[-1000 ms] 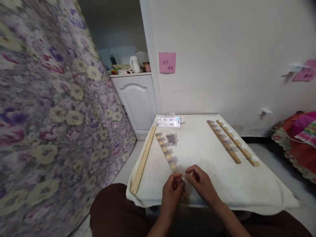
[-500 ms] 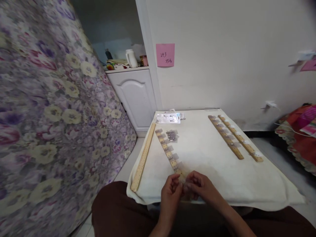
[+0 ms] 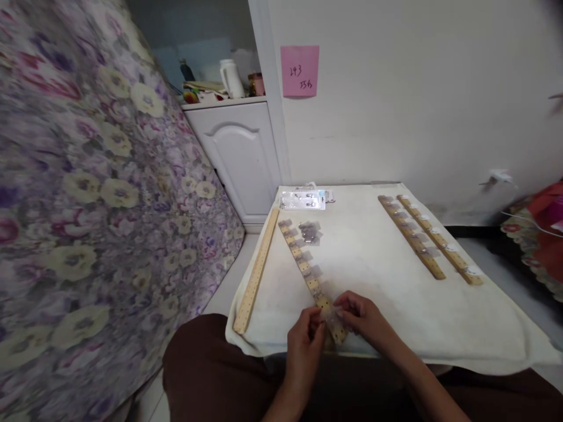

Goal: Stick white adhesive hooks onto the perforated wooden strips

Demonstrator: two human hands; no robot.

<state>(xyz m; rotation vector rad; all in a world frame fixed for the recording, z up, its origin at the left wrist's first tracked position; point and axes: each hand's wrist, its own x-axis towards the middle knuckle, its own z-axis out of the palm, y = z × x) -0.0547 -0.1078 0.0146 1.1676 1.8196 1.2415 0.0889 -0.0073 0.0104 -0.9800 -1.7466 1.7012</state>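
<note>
A perforated wooden strip (image 3: 312, 284) lies slantwise on the cloth-covered table, with clear plastic pieces fixed along it. Over its near end, my right hand (image 3: 361, 316) pinches a small clear plastic piece (image 3: 338, 312). My left hand (image 3: 304, 335) is on the left side of that same end, thumb and fingers curled together; whatever is between them is too small to make out. Beyond the hands, a small heap of clear pieces with metal parts (image 3: 310, 232) rests beside the strip's far half.
A bare perforated wooden strip (image 3: 257, 272) runs along the table's left edge. Two more strips with clear pieces, an inner one (image 3: 409, 233) and an outer one (image 3: 440, 239), lie at the right. Clear packaging (image 3: 302, 200) sits at the back. A floral curtain (image 3: 109, 234) hangs left.
My hands have drawn apart slightly, uncovering the near end of the strip. My right hand has moved a little right with the clear piece. The camera view has tilted down somewhat.
</note>
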